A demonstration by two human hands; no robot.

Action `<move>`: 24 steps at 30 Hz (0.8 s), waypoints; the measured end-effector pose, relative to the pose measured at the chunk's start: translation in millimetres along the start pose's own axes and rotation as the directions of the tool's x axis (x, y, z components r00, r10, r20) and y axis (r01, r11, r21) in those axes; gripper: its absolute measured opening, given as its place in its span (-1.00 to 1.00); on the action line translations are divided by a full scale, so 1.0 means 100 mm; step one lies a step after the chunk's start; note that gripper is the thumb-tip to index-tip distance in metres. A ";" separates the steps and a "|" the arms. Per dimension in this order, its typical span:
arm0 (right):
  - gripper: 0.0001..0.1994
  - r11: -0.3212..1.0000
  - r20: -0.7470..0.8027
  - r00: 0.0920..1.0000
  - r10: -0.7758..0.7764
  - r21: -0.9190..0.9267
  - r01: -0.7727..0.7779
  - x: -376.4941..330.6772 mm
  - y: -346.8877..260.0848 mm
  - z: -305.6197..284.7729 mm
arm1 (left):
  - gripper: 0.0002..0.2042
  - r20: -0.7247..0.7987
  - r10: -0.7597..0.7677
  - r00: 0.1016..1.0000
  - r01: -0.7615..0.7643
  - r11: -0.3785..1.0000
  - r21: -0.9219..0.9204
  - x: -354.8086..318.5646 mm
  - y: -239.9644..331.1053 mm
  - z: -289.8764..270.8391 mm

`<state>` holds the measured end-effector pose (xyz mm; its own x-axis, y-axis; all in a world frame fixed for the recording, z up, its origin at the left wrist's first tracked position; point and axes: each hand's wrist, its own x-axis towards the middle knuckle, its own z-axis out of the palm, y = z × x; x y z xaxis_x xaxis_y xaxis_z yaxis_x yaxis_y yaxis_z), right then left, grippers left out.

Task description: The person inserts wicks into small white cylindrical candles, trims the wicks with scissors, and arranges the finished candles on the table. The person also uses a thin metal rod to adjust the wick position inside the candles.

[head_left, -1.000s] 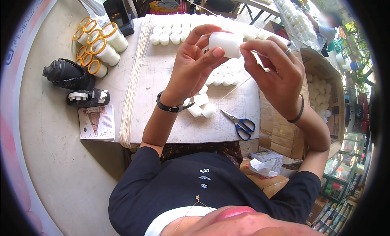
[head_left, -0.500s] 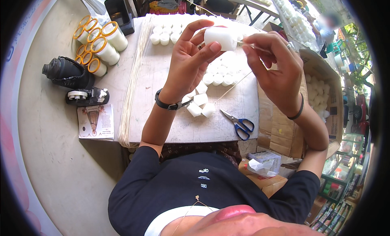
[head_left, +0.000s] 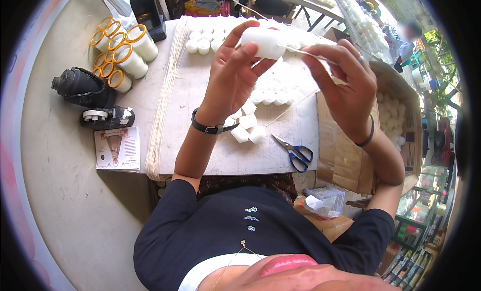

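My left hand (head_left: 234, 65) grips a short white candle (head_left: 263, 42) on its side, raised above the table, with fingers behind and thumb in front. My right hand (head_left: 343, 78) pinches a pale wick cord (head_left: 295, 50) that runs into the candle's right end. Below the hands, a small heap of white candles (head_left: 247, 121) lies on the table, with a cord trailing from it up to the right. Scissors with blue handles (head_left: 299, 157) rest to the right of that heap. Behind my hands stand rows of white candles (head_left: 273, 93).
A bundle of long cords (head_left: 168, 98) hangs over the table's left part. Farther left are glass jars with orange rims (head_left: 131, 60), a black bottle (head_left: 82, 87), a tape dispenser (head_left: 107, 118) and printed cards (head_left: 117, 148). At right, an open cardboard box (head_left: 393, 115) holds more white candles.
The candle has shifted slightly left and turned in my left hand. More cord now shows between the candle and my right fingers.
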<state>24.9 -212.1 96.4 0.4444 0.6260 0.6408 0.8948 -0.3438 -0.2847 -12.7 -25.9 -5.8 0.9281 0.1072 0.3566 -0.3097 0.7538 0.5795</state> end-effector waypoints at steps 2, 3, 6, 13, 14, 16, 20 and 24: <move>-0.81 0.996 -0.018 0.998 -0.066 0.064 0.067 0.00 0.02 -0.05 | -0.38 0.006 -0.050 0.999 0.050 0.991 -0.122 0.02 0.02 -0.04; -0.79 0.996 -0.018 0.999 -0.031 0.089 0.032 -0.01 0.00 -0.05 | -0.36 0.018 -0.071 0.997 0.073 0.983 -0.168 0.03 0.03 -0.06; -0.77 0.991 0.007 0.999 0.044 0.124 -0.044 -0.02 -0.07 -0.03 | -0.34 0.121 -0.072 0.990 0.111 0.924 -0.365 0.06 -0.02 -0.16; -0.80 0.991 0.052 0.997 0.065 0.115 -0.071 0.01 -0.05 -0.05 | -0.34 0.239 -0.060 0.969 0.200 0.761 -0.617 0.08 -0.04 -0.19; -0.81 0.988 0.020 0.999 0.043 0.150 -0.045 0.00 0.00 0.00 | -0.34 0.245 -0.063 0.968 0.207 0.752 -0.625 0.09 -0.03 -0.18; -0.82 0.983 -0.012 1.000 0.025 0.183 -0.022 -0.01 0.03 0.03 | -0.31 0.195 -0.130 0.972 0.221 0.792 -0.569 0.08 0.01 -0.16; -0.83 0.986 0.003 0.996 0.084 0.143 -0.083 0.01 -0.02 0.00 | -0.34 0.134 -0.093 0.987 0.129 0.946 -0.297 0.04 -0.01 -0.17; -0.83 0.991 -0.004 0.992 0.129 0.044 -0.129 0.02 -0.02 -0.04 | -0.43 0.103 0.114 0.988 -0.141 0.938 0.315 0.05 -0.01 -0.13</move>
<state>23.8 -213.3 101.1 0.5561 0.5738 0.6013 0.8311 -0.3907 -0.3958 -4.9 -18.1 -14.2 0.8604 0.1255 0.4939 -0.4871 0.4876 0.7245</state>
